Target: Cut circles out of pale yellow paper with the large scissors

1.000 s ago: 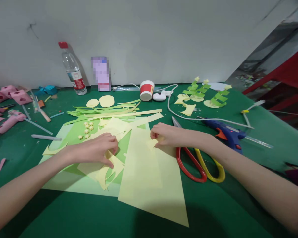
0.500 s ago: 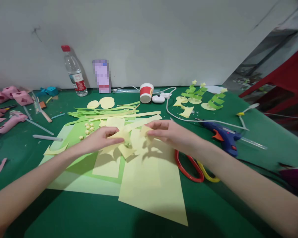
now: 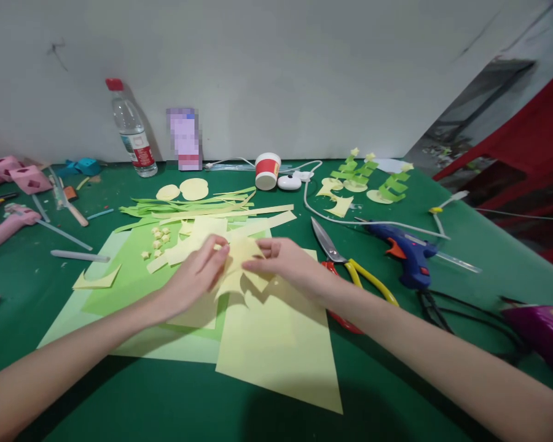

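Observation:
Between my two hands are pale yellow paper scraps with curved cut edges. My left hand has its fingers bent together at the scraps' left side. On their right side, my right hand pinches the paper between thumb and fingers. Beneath lies a large pale yellow sheet, overlapping green sheets. Small folded paper stars sit on the green paper near my left hand. Scissors with red and yellow handles lie by my right forearm.
Green and yellow paper strips and round paper discs lie behind the sheets. Farther back stand a water bottle, a phone and a paper cup. A blue glue gun and paper plants are at right.
My hands have come closer together, bringing the paper pieces from both against each other. My right hand has shifted left, and more of the scissors shows. The view has turned slightly.

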`<state>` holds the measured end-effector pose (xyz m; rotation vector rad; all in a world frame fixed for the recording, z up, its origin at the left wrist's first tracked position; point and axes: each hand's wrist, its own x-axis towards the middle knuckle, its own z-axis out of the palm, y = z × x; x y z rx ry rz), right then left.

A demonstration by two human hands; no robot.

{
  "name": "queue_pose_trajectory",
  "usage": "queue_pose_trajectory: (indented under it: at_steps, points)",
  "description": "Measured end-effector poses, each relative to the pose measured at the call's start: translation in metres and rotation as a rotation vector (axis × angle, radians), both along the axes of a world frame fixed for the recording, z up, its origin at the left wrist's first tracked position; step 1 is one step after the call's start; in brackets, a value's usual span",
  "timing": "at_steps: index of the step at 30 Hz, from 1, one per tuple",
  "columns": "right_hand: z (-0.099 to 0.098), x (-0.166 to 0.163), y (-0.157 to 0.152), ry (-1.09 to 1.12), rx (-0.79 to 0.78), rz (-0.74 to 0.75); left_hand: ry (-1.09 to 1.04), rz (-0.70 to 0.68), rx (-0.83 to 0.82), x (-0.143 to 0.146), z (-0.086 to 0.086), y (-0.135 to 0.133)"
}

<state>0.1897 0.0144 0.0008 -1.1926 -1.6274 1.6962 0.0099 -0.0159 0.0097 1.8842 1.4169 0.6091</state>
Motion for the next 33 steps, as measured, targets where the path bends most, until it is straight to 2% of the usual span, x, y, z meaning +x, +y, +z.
queue_pose_trajectory:
  at_steps: [3, 5, 7, 10, 12, 15, 19, 22, 25, 28, 30, 33]
  points:
    - [0.003, 0.004, 0.033, -0.095, 0.121, -0.089, 0.04, 0.055, 0.11, -0.012, 0.002, 0.004]
    - [0.002, 0.004, 0.058, -0.198, 0.184, -0.153, 0.089, -0.01, 0.145, -0.016, 0.002, 0.0]
    - [0.001, 0.004, 0.078, -0.321, 0.24, -0.191, 0.146, -0.192, 0.141, -0.014, 0.001, -0.011]
    - [0.003, 0.007, 0.091, -0.54, 0.326, -0.211, 0.316, -0.593, 0.193, -0.008, -0.001, -0.033]
    - [0.009, 0.013, 0.087, -0.688, 0.355, -0.142, 0.409, -0.732, 0.223, -0.003, -0.004, -0.045]
    - [0.02, 0.025, 0.067, -0.875, 0.309, 0.07, 0.492, -0.796, 0.319, -0.001, -0.011, -0.055]
    - [0.027, 0.037, 0.046, -1.003, 0.244, 0.242, 0.528, -0.785, 0.622, -0.004, -0.019, -0.061]
    - [0.023, 0.043, 0.047, -0.982, 0.221, 0.303, 0.495, -0.802, 0.854, -0.009, -0.017, -0.061]
    - [0.018, 0.051, 0.057, -0.9, 0.19, 0.326, 0.41, -0.714, 0.914, -0.017, -0.007, -0.056]
    - [0.022, 0.063, 0.065, -0.757, 0.138, 0.332, 0.273, -0.531, 0.828, -0.03, 0.006, -0.046]
    - [0.028, 0.071, 0.069, -0.642, 0.096, 0.329, 0.12, -0.29, 0.711, -0.04, 0.015, -0.038]
    - [0.038, 0.079, 0.072, -0.475, 0.055, 0.317, -0.198, 0.224, 0.364, -0.05, 0.024, -0.025]
